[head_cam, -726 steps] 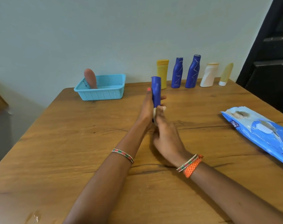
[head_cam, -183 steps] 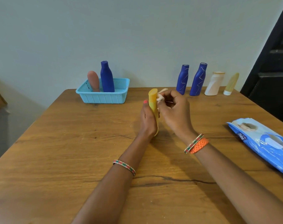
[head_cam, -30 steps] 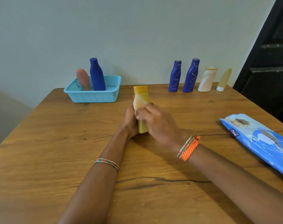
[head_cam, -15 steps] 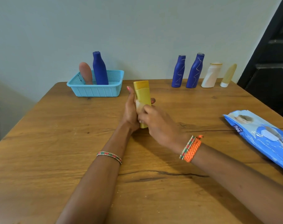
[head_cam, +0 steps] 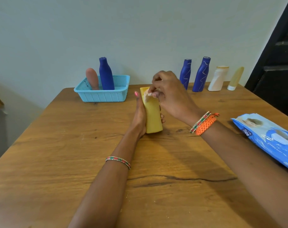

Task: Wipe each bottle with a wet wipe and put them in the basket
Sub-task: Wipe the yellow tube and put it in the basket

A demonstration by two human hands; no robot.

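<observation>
One yellow bottle (head_cam: 152, 116) — upright, top tilted away

Left hand (head_cam: 140, 116) gripping, right hand (head_cam: 170, 92) pinching.

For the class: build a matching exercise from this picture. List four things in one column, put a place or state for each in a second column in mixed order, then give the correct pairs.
Things
1. yellow bottle
2. plain blue bottle
3. wet wipe
4. wipes packet

Places or states
A. stands in the basket
B. lies on the table at the right edge
C. gripped by the left hand
D. pinched in the right hand, against the top of a bottle

Pairs: 1-C, 2-A, 3-D, 4-B
</observation>
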